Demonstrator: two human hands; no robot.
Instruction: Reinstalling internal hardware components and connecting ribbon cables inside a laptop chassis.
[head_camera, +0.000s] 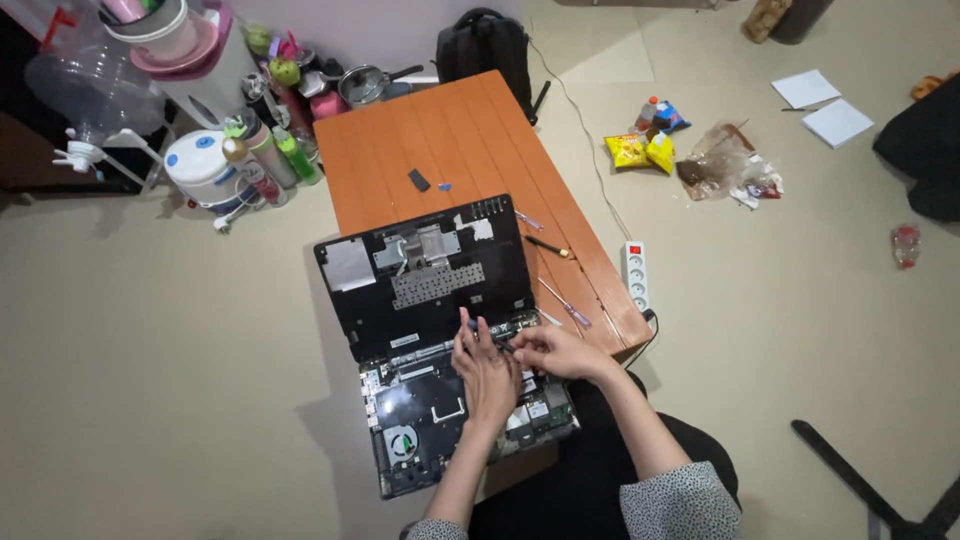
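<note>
Two bare hands, left hand (487, 372) and right hand (556, 351), with no rings, watch or gloves to be seen. Forearms bare up to the elbows. Sleeves (680, 505) pushed up or cut short, of light grey or white cloth speckled all over with small dark dots, loose at the cuff. Dark, plain black trousers or skirt (590, 470) over the lap and knees, without visible pattern or seams.

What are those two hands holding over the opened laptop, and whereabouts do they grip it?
Both hands, left hand and right hand, meet on a thin dark tool above the laptop; the exact grip is too small to tell.
</note>
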